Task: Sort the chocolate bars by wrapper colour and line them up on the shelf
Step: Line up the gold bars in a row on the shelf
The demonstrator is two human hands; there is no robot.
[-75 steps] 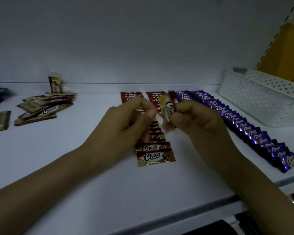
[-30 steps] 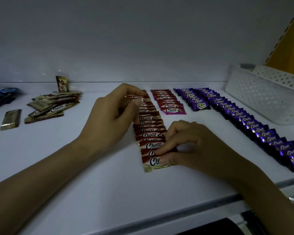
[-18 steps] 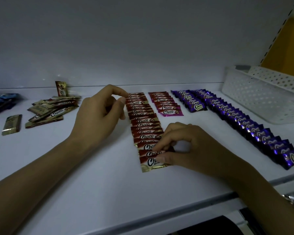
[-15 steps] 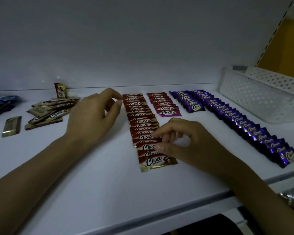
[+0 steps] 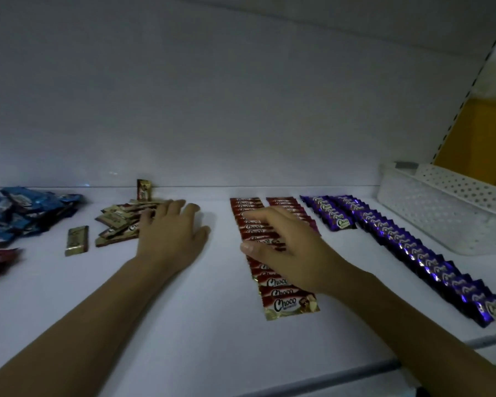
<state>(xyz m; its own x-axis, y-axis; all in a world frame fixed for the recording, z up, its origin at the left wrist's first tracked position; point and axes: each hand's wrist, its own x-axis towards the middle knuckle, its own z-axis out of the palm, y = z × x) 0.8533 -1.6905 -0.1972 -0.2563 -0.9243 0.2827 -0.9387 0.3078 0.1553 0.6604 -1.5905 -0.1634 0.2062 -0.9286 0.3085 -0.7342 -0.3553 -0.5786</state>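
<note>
A long row of red-and-gold Choco bars (image 5: 287, 303) runs front to back on the white shelf (image 5: 184, 325). A shorter red row (image 5: 284, 202) lies beside it, then two purple rows (image 5: 413, 253). My right hand (image 5: 287, 247) hovers over the middle of the long red row, fingers relaxed and holding nothing. My left hand (image 5: 172, 233) reaches with straight fingers to the loose heap of gold-and-red bars (image 5: 118, 224), fingertips at its right edge.
A single gold bar (image 5: 76, 240) lies left of the heap, and one bar (image 5: 143, 189) stands against the back wall. Blue wrappers (image 5: 20, 213) are piled far left. A white perforated basket (image 5: 447, 202) sits at the right.
My right hand let go of the front red bar and lifted back over the row. My left hand moved left from the red row to the loose heap.
</note>
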